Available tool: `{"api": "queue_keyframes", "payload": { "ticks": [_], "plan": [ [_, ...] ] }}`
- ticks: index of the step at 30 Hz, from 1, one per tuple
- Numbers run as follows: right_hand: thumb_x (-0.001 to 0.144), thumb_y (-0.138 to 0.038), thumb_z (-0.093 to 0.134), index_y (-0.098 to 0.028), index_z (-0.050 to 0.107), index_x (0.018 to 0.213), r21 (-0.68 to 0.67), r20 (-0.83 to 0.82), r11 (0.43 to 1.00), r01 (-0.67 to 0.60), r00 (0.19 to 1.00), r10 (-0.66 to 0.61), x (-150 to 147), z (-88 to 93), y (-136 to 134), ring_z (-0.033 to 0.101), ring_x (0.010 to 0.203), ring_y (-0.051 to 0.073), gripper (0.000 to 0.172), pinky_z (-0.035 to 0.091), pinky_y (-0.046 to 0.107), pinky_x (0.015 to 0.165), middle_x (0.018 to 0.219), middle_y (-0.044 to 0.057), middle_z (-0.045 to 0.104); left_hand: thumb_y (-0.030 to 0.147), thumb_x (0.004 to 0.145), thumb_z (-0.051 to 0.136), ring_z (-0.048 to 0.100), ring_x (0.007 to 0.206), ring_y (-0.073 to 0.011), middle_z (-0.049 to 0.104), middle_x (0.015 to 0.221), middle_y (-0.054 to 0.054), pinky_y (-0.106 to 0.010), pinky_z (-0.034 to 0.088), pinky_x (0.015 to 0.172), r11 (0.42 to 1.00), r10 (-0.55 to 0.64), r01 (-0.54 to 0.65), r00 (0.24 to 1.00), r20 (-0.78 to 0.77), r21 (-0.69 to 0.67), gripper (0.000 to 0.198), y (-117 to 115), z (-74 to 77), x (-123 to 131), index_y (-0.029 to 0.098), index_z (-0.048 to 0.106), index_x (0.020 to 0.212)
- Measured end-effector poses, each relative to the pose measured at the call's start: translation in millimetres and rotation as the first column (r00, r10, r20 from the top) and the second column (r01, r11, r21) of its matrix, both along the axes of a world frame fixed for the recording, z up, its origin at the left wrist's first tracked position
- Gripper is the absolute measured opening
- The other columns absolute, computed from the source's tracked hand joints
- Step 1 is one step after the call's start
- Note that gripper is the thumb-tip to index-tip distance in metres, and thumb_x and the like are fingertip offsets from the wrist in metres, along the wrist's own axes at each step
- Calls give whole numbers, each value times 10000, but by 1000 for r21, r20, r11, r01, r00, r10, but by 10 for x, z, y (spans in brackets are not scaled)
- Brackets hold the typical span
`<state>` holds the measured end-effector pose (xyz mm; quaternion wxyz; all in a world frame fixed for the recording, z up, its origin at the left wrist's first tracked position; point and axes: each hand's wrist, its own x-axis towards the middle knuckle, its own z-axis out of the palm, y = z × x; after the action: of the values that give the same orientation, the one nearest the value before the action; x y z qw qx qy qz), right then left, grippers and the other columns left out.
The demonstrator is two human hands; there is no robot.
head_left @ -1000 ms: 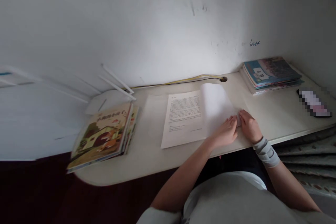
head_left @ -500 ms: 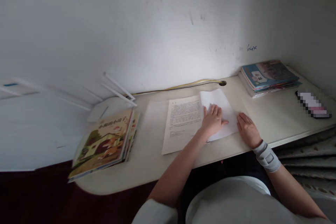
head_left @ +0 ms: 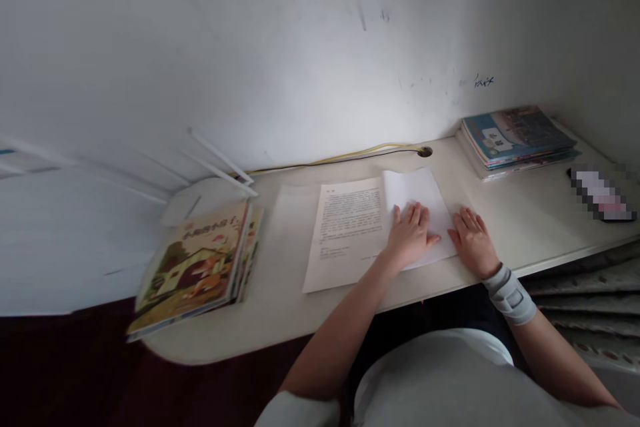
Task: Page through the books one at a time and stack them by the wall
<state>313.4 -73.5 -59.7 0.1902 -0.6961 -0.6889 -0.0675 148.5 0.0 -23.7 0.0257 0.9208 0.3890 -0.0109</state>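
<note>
A printed sheet of paper (head_left: 347, 230) lies on the desk, with text facing up on its left part. Over its right side is a blank white paper flap (head_left: 417, 185); whether it is a fold or a separate sheet I cannot tell. My left hand (head_left: 411, 237) rests flat on this white part, fingers spread and thumb pointing right. Just past the paper's right edge, my right hand (head_left: 475, 240) lies flat on the desk with its fingers stretched out. A grey wrist brace (head_left: 511, 295) wraps my right wrist.
Picture books (head_left: 195, 267) lie at the desk's (head_left: 280, 313) left end, beside a white router (head_left: 205, 197) with antennas. Another stack of books (head_left: 517, 140) stands at the back right, near a phone (head_left: 603, 197). Cables (head_left: 345, 157) run along the wall into a desk hole.
My right hand has flattened, its thumb now showing out to the left. My left hand has slid slightly toward me over the white paper. The view has shifted a little.
</note>
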Motion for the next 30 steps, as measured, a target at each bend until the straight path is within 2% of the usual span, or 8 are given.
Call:
{"api": "queue_keyframes", "payload": {
  "ticks": [5, 11, 14, 17, 19, 21, 25, 30],
  "plan": [
    [919, -324, 334, -80, 527, 1197, 33, 18, 999, -17, 1000, 16, 11, -12, -5, 428, 1226, 294, 417, 334, 462, 984, 1275, 214, 513, 519, 897, 284, 207, 1358, -313, 237, 1466, -201, -576, 127, 1073, 1000, 8, -8, 1000, 1, -26, 669, 31, -47, 148, 57, 293, 1380],
    [917, -333, 339, -89, 523, 1201, 47, 43, 999, -14, 999, 12, 20, -31, 2, 439, 1217, 291, 417, 339, 460, 981, 1279, 207, 513, 458, 899, 343, 201, 1363, -276, 245, 1462, -207, -403, 243, 1080, 984, -82, 98, 990, 114, -146, 657, 136, 26, 222, 38, 238, 1394],
    [912, -316, 350, -81, 516, 1212, 16, 58, 1000, -18, 998, 17, 45, -37, -24, 424, 1230, 291, 416, 343, 452, 985, 1290, 210, 500, 425, 916, 307, 297, 1334, -184, 303, 1457, -140, -328, 277, 1074, 976, -58, 128, 933, 355, -178, 587, 249, 128, -93, 125, 211, 1411],
    [903, -321, 370, -93, 509, 1229, -9, 75, 1000, -27, 997, 28, 79, 13, -38, 429, 1225, 294, 421, 352, 456, 976, 1291, 210, 499, 376, 909, 329, 306, 1329, -191, 341, 1443, -114, -377, 256, 1093, 981, 192, -178, 804, 563, -81, 508, 396, 144, -702, 170, 301, 1373],
    [900, -335, 379, -122, 494, 1252, -16, 96, 999, -43, 994, 44, 69, 107, 0, 426, 1228, 302, 427, 354, 474, 965, 1312, 198, 485, 344, 895, 357, 343, 1309, -207, 397, 1407, -117, -399, 260, 1095, 893, 388, -443, 664, 639, -83, 475, 471, 81, -1172, 166, 362, 1336],
    [904, -346, 380, -149, 485, 1269, -24, 126, 993, -113, 985, 116, -2, 238, 94, 398, 1252, 306, 427, 332, 488, 979, 1357, 178, 445, 315, 880, 380, 370, 1293, -231, 435, 1374, -136, -414, 272, 1091, 801, 523, -583, 568, 636, -138, 462, 501, -22, -1582, 143, 400, 1308],
    [910, -391, 388, -155, 470, 1289, -92, 145, 915, -393, 904, 403, -264, 422, 368, 344, 1295, 287, 455, 254, 516, 1035, 1387, 153, 413, 330, 894, 362, 487, 1201, -220, 480, 1334, -149, -407, 364, 1024, 729, 634, -615, 441, 636, -300, 483, 444, -218, -1996, 163, 339, 1346],
    [896, -470, 393, -93, 440, 1304, -195, 150, 835, -515, 825, 544, -340, 292, 534, 388, 1266, 297, 557, 261, 571, 1009, 1353, 210, 432, 322, 911, 323, 507, 1180, -185, 513, 1302, -154, -374, 373, 1009, 738, 637, -568, 410, 653, -363, 515, 355, -315, -1999, 145, 237, 1386]
  ]
}}
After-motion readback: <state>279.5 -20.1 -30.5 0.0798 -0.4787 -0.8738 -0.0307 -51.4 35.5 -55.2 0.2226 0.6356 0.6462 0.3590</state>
